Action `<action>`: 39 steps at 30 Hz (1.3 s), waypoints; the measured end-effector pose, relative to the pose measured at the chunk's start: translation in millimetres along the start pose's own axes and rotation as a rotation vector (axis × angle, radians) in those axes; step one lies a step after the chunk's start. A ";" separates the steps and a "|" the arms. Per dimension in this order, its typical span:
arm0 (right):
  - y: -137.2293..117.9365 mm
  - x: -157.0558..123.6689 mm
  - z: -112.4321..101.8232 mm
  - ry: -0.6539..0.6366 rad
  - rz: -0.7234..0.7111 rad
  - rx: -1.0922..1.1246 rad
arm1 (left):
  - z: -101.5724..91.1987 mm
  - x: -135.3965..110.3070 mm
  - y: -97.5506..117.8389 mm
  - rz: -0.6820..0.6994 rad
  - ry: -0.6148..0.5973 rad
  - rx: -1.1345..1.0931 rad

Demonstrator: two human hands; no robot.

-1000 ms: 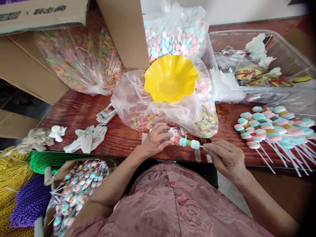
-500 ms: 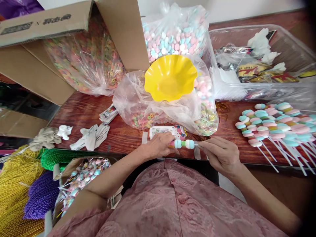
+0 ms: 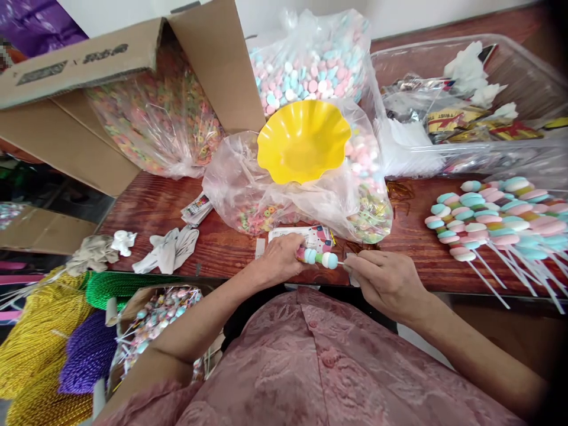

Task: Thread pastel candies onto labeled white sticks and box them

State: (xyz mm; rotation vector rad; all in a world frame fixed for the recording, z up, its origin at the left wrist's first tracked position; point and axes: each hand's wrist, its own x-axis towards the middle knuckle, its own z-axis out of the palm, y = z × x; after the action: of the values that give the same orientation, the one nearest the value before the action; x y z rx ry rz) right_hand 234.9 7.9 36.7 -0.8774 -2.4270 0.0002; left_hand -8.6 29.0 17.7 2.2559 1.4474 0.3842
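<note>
Above the wooden table point(image 3: 222, 248) by a white wall point(image 3: 426, 18), your right hand point(image 3: 386, 284) pinches a candy stick point(image 3: 320, 258); your left hand point(image 3: 279, 261) grasps and hides its tip. Frame right crops the candy pile point(image 3: 497, 216).

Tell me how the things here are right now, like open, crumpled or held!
Candy stick: held, partly hidden
Left hand: closed on its candy end
Right hand: pinching its stick end
Yellow bowl: right side up
Cardboard box: flaps open
Clear bin: open-topped
Pile of candy sticks: lying down, overlapping
Pale cloth: crumpled
</note>
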 end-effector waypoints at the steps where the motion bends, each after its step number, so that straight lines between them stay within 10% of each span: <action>1: -1.0 -1.1 0.5 -0.014 0.017 0.009 | -1.2 -0.9 0.1 -0.006 0.001 0.017; 12: -9.1 11.1 10.2 -0.206 0.045 0.018 | -0.5 -6.6 12.5 -0.005 -0.236 0.131; 27: -5.8 13.8 36.7 0.137 0.157 0.431 | -50.0 -21.7 -28.5 0.068 -0.154 0.271; 39: -22.2 20.8 50.4 0.080 -0.035 0.192 | -26.0 -18.3 -5.3 -0.042 -0.323 0.272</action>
State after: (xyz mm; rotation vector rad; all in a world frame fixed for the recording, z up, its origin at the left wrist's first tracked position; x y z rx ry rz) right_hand 183.4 11.8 8.5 -0.7344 -2.3227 0.1793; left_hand -32.2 19.7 37.7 2.3528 1.4400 -0.1968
